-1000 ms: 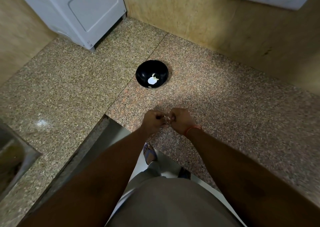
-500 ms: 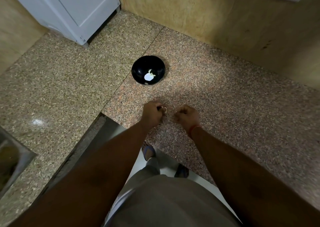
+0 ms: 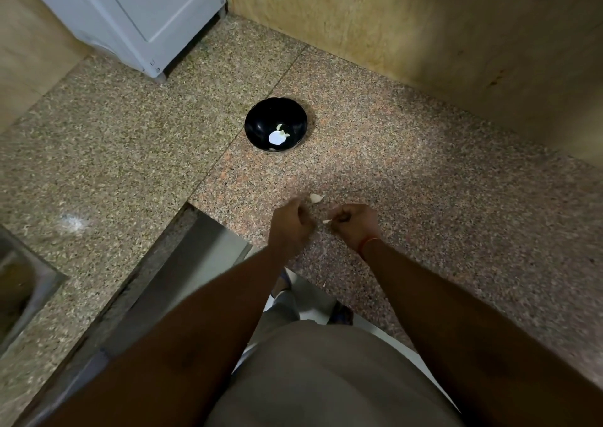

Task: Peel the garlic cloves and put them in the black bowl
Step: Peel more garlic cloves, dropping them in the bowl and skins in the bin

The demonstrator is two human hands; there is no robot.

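**Hands apart over the granite counter**

While we look down past our grey-clad front, both hands hover low over the speckled pink-brown granite counter (image 3: pixel 456 218). Our left hand (image 3: pixel 291 224) is blurred, its fingers loosely curled; whether it holds anything we cannot tell. Our right hand (image 3: pixel 354 222) pinches a small pale garlic clove (image 3: pixel 326 221). Just beyond lies a pale scrap of garlic skin (image 3: pixel 316 198). Farther off stands the round glossy black bowl (image 3: pixel 261 123), holding white peeled garlic pieces (image 3: pixel 278 136).
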